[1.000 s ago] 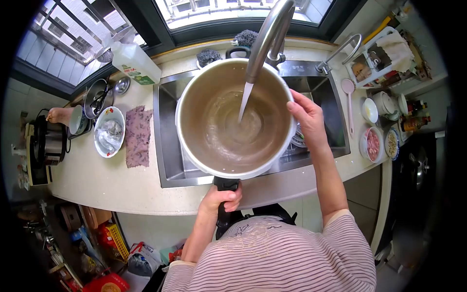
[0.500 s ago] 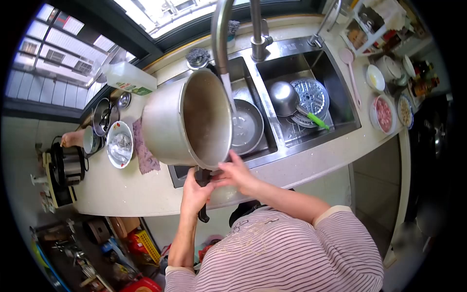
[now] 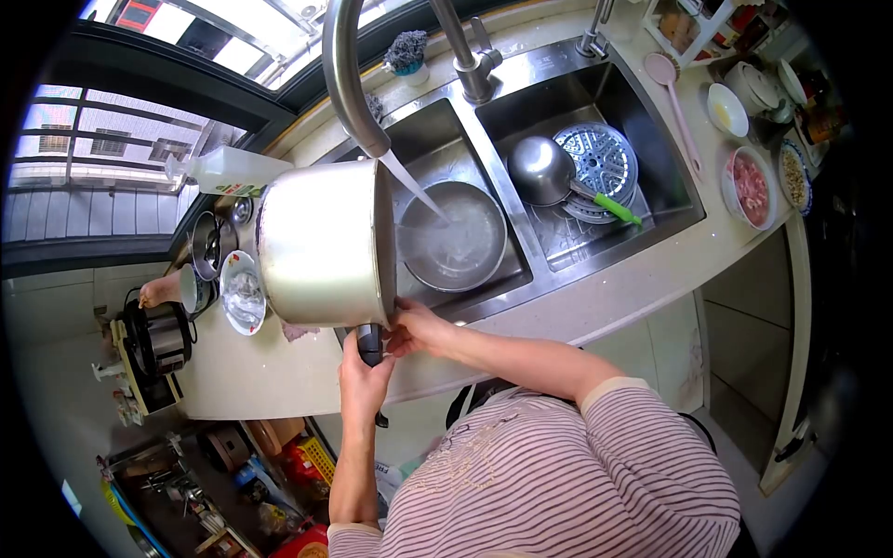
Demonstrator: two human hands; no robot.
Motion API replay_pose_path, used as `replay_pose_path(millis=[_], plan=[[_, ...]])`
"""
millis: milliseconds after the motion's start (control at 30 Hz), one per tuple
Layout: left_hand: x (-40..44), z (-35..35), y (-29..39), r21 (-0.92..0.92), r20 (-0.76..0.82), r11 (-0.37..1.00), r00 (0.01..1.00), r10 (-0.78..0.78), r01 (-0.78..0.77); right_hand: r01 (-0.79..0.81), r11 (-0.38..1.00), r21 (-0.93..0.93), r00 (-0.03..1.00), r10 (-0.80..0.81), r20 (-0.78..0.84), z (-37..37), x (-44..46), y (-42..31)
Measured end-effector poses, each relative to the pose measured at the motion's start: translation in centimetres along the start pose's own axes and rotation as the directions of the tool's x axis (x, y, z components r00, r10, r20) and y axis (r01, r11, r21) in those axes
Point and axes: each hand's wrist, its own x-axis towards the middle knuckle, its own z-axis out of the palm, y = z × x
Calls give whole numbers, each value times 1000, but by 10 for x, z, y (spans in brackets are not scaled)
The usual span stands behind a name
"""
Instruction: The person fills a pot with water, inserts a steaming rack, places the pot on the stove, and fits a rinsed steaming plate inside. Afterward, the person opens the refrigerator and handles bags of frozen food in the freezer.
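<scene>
Pot [image 3: 321,249] tipped beside the running tap [image 3: 343,84]! Left hand [image 3: 361,383], fingers wrapped round its handle [image 3: 370,345]; right hand [image 3: 423,332], fingers bent near its rim, hold unclear.

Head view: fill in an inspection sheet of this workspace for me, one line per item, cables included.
Surface: pale counter, small white specks on it.
Job's things: large pot, tipped sideways; faucet running onto a round metal item in the left basin.
Clutter: green-handled pan and perforated discs in the right basin.
Hands: left hand grips the black handle; right hand at the pot's edge.
Cables: apparent dark cord beside the cooker.
Surroundings: plastic jug near the window frame.
</scene>
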Motion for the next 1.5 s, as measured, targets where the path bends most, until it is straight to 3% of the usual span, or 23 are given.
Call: replay_pose_path(millis=[67,167,233,267,300,333,400,433,567,667,767,833,867,933,967,1000,1167,1267,1333,1367,1467,1500], plan=[[-3,-2,-5,-76,28,992,995,-98,100,5,1000,7,1000,-4,-8,-2,-1,2],[-8,-11,-10,-121,68,965,972,-224,231,12,979,-205,1000,-10,14,-14,-6,-2],[-10,-22,13,-235,169,898,925,-339,372,-27,883,-468,998,-5,-67,-34,-16,-21],[-11,-26,20,-286,222,851,894,-388,440,24,783,-622,985,-123,-117,-53,-16,-24],[-13,-24,20,-394,208,823,912,-353,409,85,486,-870,940,-329,-91,-75,-18,-31],[-14,-24,23,-446,216,793,910,-354,414,-8,182,-983,897,-433,-87,-84,-29,-43],[-15,-25,36,-543,234,722,903,-361,429,-178,-380,-908,943,-329,-47,-116,-25,-55],[-14,-23,40,-601,251,681,908,-335,418,-174,-545,-820,972,-230,-54,-122,-26,-63],[-8,-28,46,-710,396,509,874,-281,486,-173,-845,-506,971,-59,-233,-155,9,-50],[-9,-31,53,-783,472,325,847,-242,530,-133,-859,-495,965,2,-263,-135,12,-55],[-7,-37,63,-780,493,306,837,-237,546,-97,-802,-590,988,-6,-154,-128,16,-51],[-4,-39,67,-771,482,350,847,-225,532,0,-630,-777,958,-222,181,-141,37,-31],[-1,-40,70,-766,475,377,854,-214,521,83,-543,-836,879,-356,318,-148,51,-21],[4,-43,77,-767,452,411,869,-201,494,257,-195,-947,762,-561,322,-145,80,-8],[8,-46,80,-761,443,434,875,-197,483,-141,336,-931,974,-119,-190,-65,17,-56],[10,-48,82,-754,434,457,880,-193,472,-24,511,-859,982,-150,-117,-71,25,-40],[20,-50,98,-705,412,556,892,-185,441,123,897,-425,989,-77,124,-56,20,-29],[25,-46,98,-693,430,565,886,-173,447,40,723,-690,999,-46,10,-51,28,-28],[30,-41,95,-708,438,540,883,-170,455,134,178,-975,978,-183,101,-44,14,-35],[33,-37,91,-710,453,521,874,-177,473,140,-138,-980,960,-222,169,-41,6,-37],[42,-23,74,-723,493,456,850,-185,519,81,-259,-962,931,-326,166,-40,-5,-35],[48,-16,70,-730,505,434,845,-177,527,84,-230,-970,907,-386,170,-41,-8,-33]])
